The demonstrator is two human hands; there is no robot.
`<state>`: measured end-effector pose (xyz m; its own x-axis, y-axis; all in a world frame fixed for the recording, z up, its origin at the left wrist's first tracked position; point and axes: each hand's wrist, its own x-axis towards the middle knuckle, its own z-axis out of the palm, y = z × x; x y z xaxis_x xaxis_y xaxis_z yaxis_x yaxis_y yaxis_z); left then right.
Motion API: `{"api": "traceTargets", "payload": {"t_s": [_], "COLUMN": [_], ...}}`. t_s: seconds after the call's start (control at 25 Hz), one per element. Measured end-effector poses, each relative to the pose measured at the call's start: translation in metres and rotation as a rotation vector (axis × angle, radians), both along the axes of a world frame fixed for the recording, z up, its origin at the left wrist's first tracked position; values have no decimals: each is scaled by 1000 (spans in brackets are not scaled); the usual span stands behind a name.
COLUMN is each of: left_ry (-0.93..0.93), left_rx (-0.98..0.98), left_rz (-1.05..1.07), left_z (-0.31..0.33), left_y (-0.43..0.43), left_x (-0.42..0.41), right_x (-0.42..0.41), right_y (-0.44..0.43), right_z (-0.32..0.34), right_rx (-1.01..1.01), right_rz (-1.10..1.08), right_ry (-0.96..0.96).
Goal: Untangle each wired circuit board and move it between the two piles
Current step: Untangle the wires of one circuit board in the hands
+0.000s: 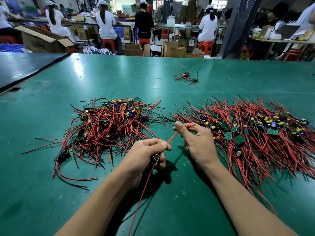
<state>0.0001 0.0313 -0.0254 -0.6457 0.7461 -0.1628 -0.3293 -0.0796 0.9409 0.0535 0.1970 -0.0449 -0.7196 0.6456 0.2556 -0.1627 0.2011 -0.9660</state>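
Fingers of the left hand (148,150) curl around a small circuit board (156,157). Its red wire (172,137) runs up to the right hand (196,140), pinched there, between the two piles.

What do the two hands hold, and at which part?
One wired circuit board: the left hand grips the board itself, the right hand pinches its red wire.
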Motion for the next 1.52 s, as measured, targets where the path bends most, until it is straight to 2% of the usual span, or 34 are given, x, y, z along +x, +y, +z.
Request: {"api": "traceTargets", "payload": {"t_s": [0.24, 0.44, 0.48, 0.64, 0.76, 0.8, 0.96, 1.04, 1.16, 1.32, 1.52], "left_ry": [60, 107, 116, 137, 142, 144, 177, 244, 295, 294, 219], "left_rx": [-16, -27, -33, -53, -60, -61, -71, -102, -135, -151, -163], "left_rz": [-5, -32, -31, -26, -23, -24, -39, -70, -96, -47, 36], "left_z": [-6, -6, -6, -5, -5, -5, -4, -4, -3, -5, -5], "left_y": [3, 3, 3, 2, 1, 1, 0, -1, -1, 1, 4], "left_x": [-1, 0, 0, 1, 1, 1, 2, 3, 4, 5, 5], "right_x": [-3, -5, -5, -1, 1, 1, 0, 2, 5, 4, 4], "right_y": [4, 7, 9, 14, 14, 12, 10, 15, 18, 14, 9], "right_z": [-3, -5, -5, -1, 3, 4, 13, 18, 19, 16, 18], "right_rx": [129, -101, -92, 183, 229, 145, -543, -731, -785, -653, -622], "right_rz": [-183, -84, -78, -182, -225, -182, 58, 155, 201, 112, 122], "right_ry": [-7, -67, -67, -78, -106, -117, -155, -202, -234, -183, -179]}}
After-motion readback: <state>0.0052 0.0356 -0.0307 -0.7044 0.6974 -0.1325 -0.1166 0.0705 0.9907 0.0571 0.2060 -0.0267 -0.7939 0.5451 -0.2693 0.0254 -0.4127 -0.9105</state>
